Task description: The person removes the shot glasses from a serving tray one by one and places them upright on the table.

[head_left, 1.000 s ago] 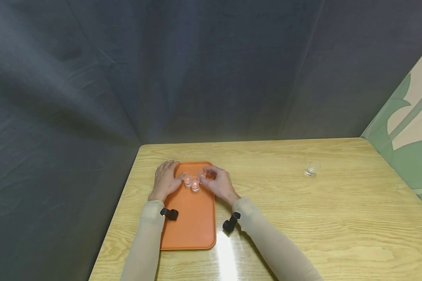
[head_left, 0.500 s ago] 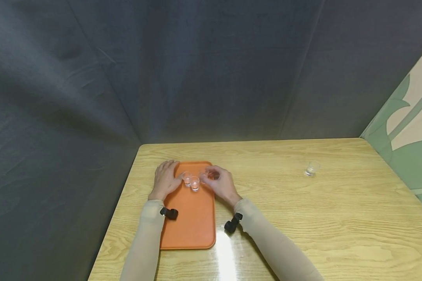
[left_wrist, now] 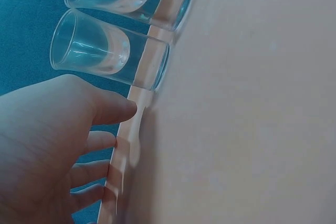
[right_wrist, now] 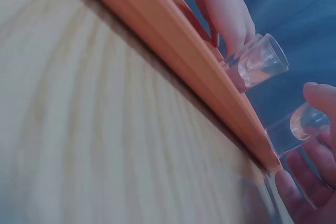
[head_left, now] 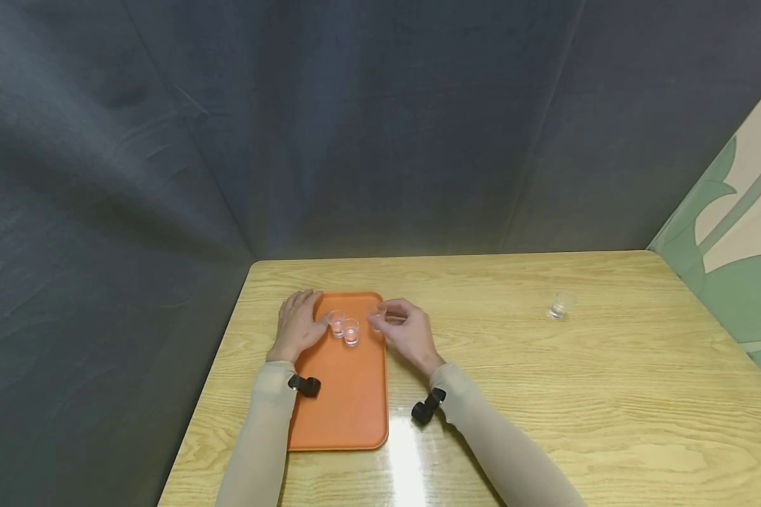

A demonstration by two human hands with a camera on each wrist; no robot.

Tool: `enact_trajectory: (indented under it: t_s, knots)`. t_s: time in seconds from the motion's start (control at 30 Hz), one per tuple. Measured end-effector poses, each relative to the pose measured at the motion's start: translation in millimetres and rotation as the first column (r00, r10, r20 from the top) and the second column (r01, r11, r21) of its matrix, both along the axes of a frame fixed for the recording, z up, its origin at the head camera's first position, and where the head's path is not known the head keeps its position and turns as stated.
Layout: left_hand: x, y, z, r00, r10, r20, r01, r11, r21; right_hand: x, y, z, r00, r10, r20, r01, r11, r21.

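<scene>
Two clear shot glasses, one farther left (head_left: 337, 324) and one nearer (head_left: 351, 334), stand upright close together on the orange tray (head_left: 342, 401). My right hand (head_left: 412, 336) pinches another shot glass (right_wrist: 286, 132) between thumb and fingers, at the tray's right edge near the far corner. In the right wrist view its base is right at the tray's rim. My left hand (head_left: 298, 327) rests on the tray's far left edge with fingers extended. The left wrist view has its thumb (left_wrist: 118, 107) just beside the nearest shot glass (left_wrist: 92, 51).
A further shot glass (head_left: 558, 307) stands far to the right on the wooden table (head_left: 577, 394). Dark cloth (head_left: 380, 141) hangs behind the table and along its left side. A green and cream patterned surface (head_left: 735, 246) borders the right.
My right hand has moved right with its shot glass, away from the other two and toward the tray's right edge. My left hand has stayed in place.
</scene>
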State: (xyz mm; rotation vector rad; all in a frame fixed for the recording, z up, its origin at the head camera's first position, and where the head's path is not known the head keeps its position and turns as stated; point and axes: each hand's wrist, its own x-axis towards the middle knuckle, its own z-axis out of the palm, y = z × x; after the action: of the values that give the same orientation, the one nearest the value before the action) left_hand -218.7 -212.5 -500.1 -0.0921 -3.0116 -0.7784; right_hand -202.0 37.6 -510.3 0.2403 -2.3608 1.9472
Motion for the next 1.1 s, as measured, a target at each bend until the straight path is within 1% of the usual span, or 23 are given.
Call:
enact_trajectory:
  t_s: [0.1, 0.27, 0.6, 0.8, 0.97, 1.1]
  knots:
    - [-0.2, -0.1, -0.3, 1.000, 0.000, -0.001, 0.000, 1.000, -0.002, 1.0, 3.1, 0.5, 1.000, 0.007, 0.003, -0.007, 1.000, -0.018]
    - [-0.9, -0.2, 0.3, 1.000, -0.002, -0.004, 0.002, 1.000, -0.006, 3.4, 8.5, 0.6, 1.000, -0.005, 0.009, 0.005, 1.000, -0.002]
    - [0.2, 0.0, 0.3, 1.000, -0.001, 0.001, 0.001, 1.000, -0.008, 9.5, 23.3, 0.2, 0.999, -0.031, 0.029, 0.031, 1.000, 0.000]
    - [0.5, -0.2, -0.7, 1.000, -0.005, 0.003, 0.005, 1.000, -0.009, 9.7, 35.1, 1.7, 0.998, -0.060, 0.018, 0.059, 0.998, 0.018]
    - [0.5, -0.4, -0.5, 1.000, -0.004, -0.008, 0.004, 1.000, -0.005, 8.8, 44.3, 1.7, 0.998, -0.064, 0.007, 0.064, 0.998, 0.022]
    - [0.3, -0.4, -0.2, 1.000, -0.006, -0.008, 0.006, 1.000, -0.007, 7.3, 50.9, 0.3, 0.998, -0.067, -0.017, 0.068, 0.997, 0.035]
